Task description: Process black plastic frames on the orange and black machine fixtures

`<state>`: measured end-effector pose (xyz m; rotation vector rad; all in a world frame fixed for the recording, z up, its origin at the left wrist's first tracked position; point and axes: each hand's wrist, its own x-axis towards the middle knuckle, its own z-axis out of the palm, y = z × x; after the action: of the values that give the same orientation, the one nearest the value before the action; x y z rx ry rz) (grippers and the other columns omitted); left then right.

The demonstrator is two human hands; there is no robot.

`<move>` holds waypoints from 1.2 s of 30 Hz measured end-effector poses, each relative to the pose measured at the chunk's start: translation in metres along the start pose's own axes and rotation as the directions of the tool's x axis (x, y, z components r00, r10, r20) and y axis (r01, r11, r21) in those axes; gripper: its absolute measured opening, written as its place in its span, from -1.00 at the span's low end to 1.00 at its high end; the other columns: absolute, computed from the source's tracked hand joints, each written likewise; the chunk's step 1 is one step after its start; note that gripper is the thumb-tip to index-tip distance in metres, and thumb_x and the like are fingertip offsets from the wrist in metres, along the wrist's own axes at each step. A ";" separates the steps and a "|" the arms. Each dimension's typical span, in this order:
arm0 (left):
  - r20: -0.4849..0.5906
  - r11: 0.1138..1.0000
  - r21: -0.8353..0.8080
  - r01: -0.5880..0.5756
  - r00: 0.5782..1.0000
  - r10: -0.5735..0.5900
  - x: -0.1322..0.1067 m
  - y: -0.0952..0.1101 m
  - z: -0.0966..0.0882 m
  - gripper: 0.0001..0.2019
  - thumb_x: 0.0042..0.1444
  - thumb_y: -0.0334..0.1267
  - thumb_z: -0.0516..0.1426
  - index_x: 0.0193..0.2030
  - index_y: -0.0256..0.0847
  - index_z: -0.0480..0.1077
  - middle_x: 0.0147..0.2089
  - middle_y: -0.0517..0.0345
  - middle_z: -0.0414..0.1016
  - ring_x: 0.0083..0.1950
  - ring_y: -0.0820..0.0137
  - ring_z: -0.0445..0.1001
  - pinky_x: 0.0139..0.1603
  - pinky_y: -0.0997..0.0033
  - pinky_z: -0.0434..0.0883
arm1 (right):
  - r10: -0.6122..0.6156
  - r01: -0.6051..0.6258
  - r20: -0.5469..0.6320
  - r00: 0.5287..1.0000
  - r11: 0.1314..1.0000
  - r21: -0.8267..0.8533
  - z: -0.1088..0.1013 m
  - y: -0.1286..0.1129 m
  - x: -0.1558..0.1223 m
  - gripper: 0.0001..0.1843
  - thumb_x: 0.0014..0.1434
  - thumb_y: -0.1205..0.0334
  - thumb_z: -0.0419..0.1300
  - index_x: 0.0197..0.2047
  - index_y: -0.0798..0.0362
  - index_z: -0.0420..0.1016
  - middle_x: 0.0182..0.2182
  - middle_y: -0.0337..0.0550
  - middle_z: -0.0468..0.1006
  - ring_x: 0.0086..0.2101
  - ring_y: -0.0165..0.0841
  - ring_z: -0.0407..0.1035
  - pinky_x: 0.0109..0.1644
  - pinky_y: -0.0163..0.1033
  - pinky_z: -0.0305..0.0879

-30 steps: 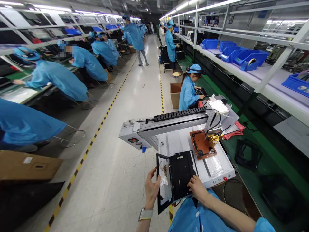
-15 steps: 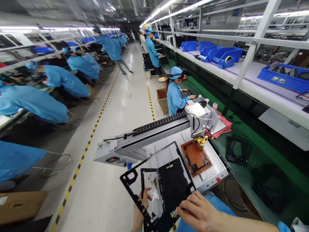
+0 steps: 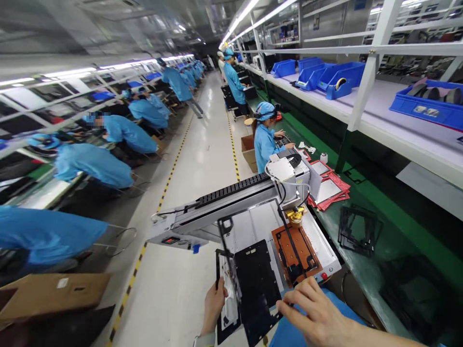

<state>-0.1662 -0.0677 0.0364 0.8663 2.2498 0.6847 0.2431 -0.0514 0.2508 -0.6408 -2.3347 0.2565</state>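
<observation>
Swinging rightward comes the thin black rectangular open frame (image 3: 293, 247). Its looped corner now shows against the bed of the white metal gantry machine (image 3: 217, 208), no longer out over the floor, and one long strip crosses in front of the machine's orange-brown rectangular plate (image 3: 306, 243). Hands apart! The right hand (image 3: 313, 308), at the machine's near side, closes on the frame's near end, exact grip partly hidden. The left hand (image 3: 214, 302) clamps the outer edge of the flat black rectangular panel (image 3: 256, 274), at the machine's near left; whether it rests there, I cannot tell. That swing suggests the frame is being turned above a steadied panel, nothing seated yet.
</observation>
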 end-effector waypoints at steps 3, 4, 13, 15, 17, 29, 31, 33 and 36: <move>0.011 0.998 0.059 0.008 1.000 -0.008 -0.003 0.007 0.010 -0.30 0.11 0.57 -0.13 -0.60 -0.03 0.22 -0.62 0.06 0.36 -0.48 0.17 0.44 -0.35 0.18 0.37 | 0.059 -0.059 -0.037 0.998 0.998 0.008 -0.012 0.018 -0.007 -0.61 0.43 0.50 0.08 0.22 0.11 0.51 -0.10 0.03 0.62 -0.16 -0.23 0.39 -0.09 -0.08 0.34; 0.012 0.997 0.076 0.021 1.000 -0.022 -0.004 0.009 0.013 -0.31 0.13 0.54 -0.16 -0.61 -0.02 0.21 -0.64 0.06 0.34 -0.50 0.18 0.43 -0.35 0.18 0.36 | 0.077 -0.076 -0.045 0.996 0.997 0.009 -0.017 0.023 -0.008 -0.61 0.40 0.54 0.08 0.20 0.11 0.52 -0.11 0.02 0.62 -0.16 -0.24 0.38 -0.07 -0.08 0.33; 0.045 0.985 0.147 0.087 0.994 -0.095 -0.008 0.026 0.028 -0.47 0.26 0.25 -0.12 -0.54 -0.05 0.29 -0.62 0.06 0.39 -0.51 0.18 0.43 -0.35 0.20 0.37 | 0.164 -0.168 -0.095 0.982 0.985 -0.027 -0.069 0.063 -0.015 -0.58 0.35 0.59 0.09 0.16 0.11 0.53 -0.13 -0.03 0.60 -0.17 -0.26 0.33 -0.08 -0.09 0.23; 0.049 0.976 0.194 0.101 0.992 -0.113 -0.011 0.031 0.032 -0.48 0.29 0.20 -0.12 -0.54 -0.05 0.30 -0.62 0.06 0.39 -0.50 0.16 0.45 -0.33 0.19 0.39 | 0.218 -0.218 -0.107 0.970 0.976 0.010 -0.081 0.071 -0.016 -0.66 0.39 0.55 0.13 0.13 0.09 0.55 -0.16 -0.06 0.59 -0.18 -0.26 0.31 -0.10 -0.10 0.20; 0.042 0.963 0.239 0.124 0.990 -0.138 -0.013 0.035 0.036 -0.48 0.30 0.18 -0.13 -0.57 -0.04 0.28 -0.63 0.06 0.38 -0.49 0.15 0.46 -0.33 0.19 0.38 | 0.283 -0.278 -0.105 0.953 0.959 0.062 -0.092 0.080 -0.018 -0.74 0.42 0.48 0.18 0.09 0.07 0.56 -0.18 -0.08 0.58 -0.18 -0.26 0.30 -0.10 -0.10 0.19; 0.026 0.919 0.360 0.164 0.982 -0.185 -0.017 0.038 0.052 -0.45 0.36 0.16 -0.11 -0.58 -0.05 0.29 -0.62 0.07 0.41 -0.42 0.14 0.49 -0.32 0.23 0.35 | 0.472 -0.447 -0.134 0.871 0.876 0.183 -0.134 0.111 -0.043 -0.84 0.43 0.35 0.31 0.05 0.01 0.59 -0.16 -0.10 0.61 -0.17 -0.27 0.37 -0.08 -0.06 0.23; 0.025 0.918 0.361 0.165 0.982 -0.187 -0.019 0.040 0.053 -0.46 0.36 0.14 -0.10 -0.57 -0.05 0.29 -0.63 0.08 0.41 -0.44 0.14 0.47 -0.33 0.23 0.34 | 0.486 -0.458 -0.152 0.861 0.869 0.188 -0.136 0.114 -0.046 -0.84 0.43 0.35 0.31 0.05 0.00 0.60 -0.17 -0.10 0.61 -0.17 -0.26 0.37 -0.08 -0.06 0.24; 0.021 0.915 0.366 0.168 0.982 -0.189 -0.020 0.040 0.053 -0.47 0.37 0.13 -0.10 -0.57 -0.04 0.29 -0.63 0.08 0.40 -0.44 0.13 0.48 -0.32 0.22 0.34 | 0.501 -0.469 -0.169 0.849 0.861 0.195 -0.137 0.117 -0.050 -0.85 0.43 0.35 0.31 0.04 0.00 0.61 -0.18 -0.11 0.61 -0.17 -0.26 0.37 -0.06 -0.05 0.24; 0.017 0.912 0.372 0.174 0.981 -0.194 -0.019 0.039 0.053 -0.47 0.37 0.13 -0.11 -0.56 -0.04 0.31 -0.62 0.08 0.41 -0.43 0.12 0.49 -0.30 0.21 0.35 | 0.536 -0.498 -0.183 0.824 0.840 0.215 -0.134 0.122 -0.056 -0.85 0.43 0.36 0.32 0.02 0.00 0.63 -0.18 -0.11 0.61 -0.16 -0.25 0.38 -0.04 -0.05 0.25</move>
<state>-0.1017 -0.0437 0.0329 0.8173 2.4124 0.1473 0.4147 0.0259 0.2750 -1.1576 -1.8479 0.5745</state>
